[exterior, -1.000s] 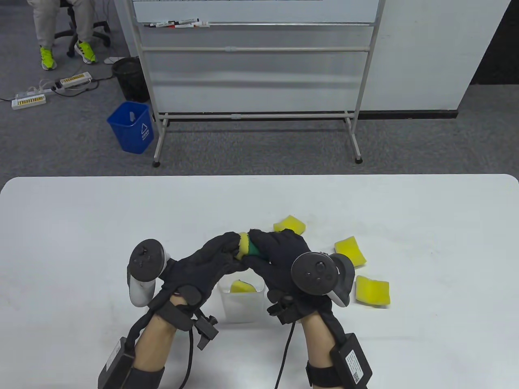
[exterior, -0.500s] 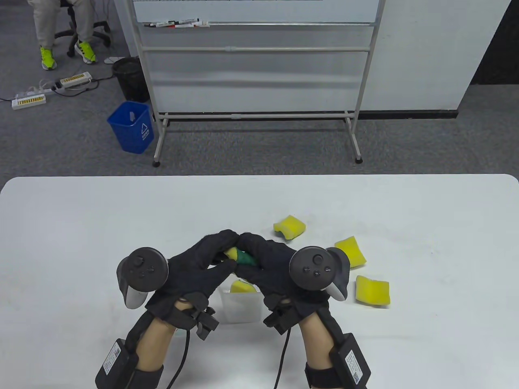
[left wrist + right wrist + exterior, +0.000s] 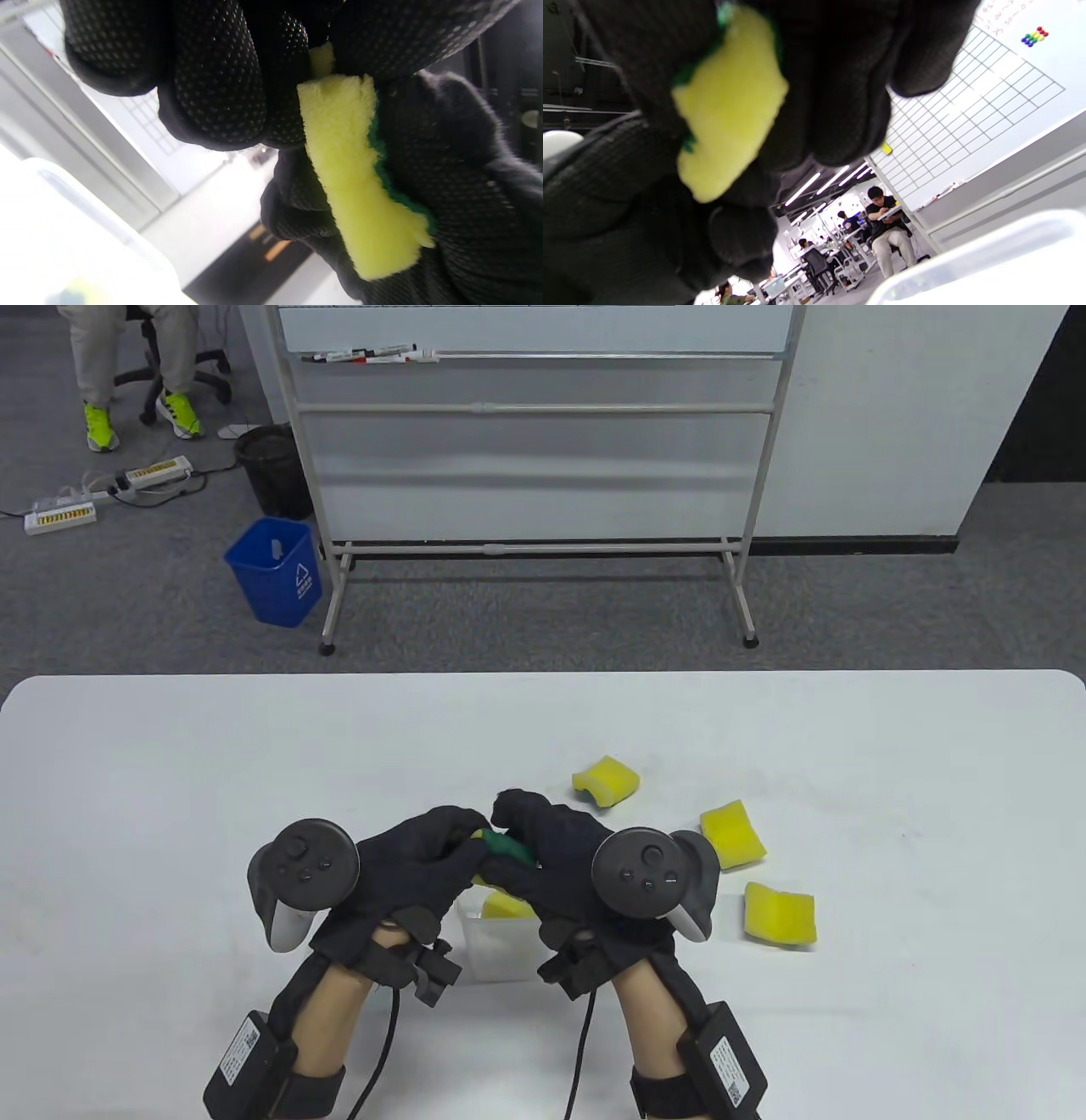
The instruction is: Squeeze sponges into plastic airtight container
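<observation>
Table view: two black-gloved hands meet above a clear plastic container at the near edge of the white table. The left hand and the right hand both grip one folded yellow-and-green sponge, its long axis running roughly left to right between the fingertips, green scouring face up. A second yellow sponge lies inside the container, just under the hands. Three loose sponges sit on the table to the right: one beyond the hands, one beside the right tracker, one nearest the front edge.

Left wrist view: the held sponge stands nearly on end in this tilted frame, yellow foam facing the camera, a green strip along its right edge, gloved fingers pressing its upper end. The container rim shows blurred at lower left.

Right wrist view: the sponge is squeezed into a bulging yellow wad, fingers wrapped closely around it; container rim below.
</observation>
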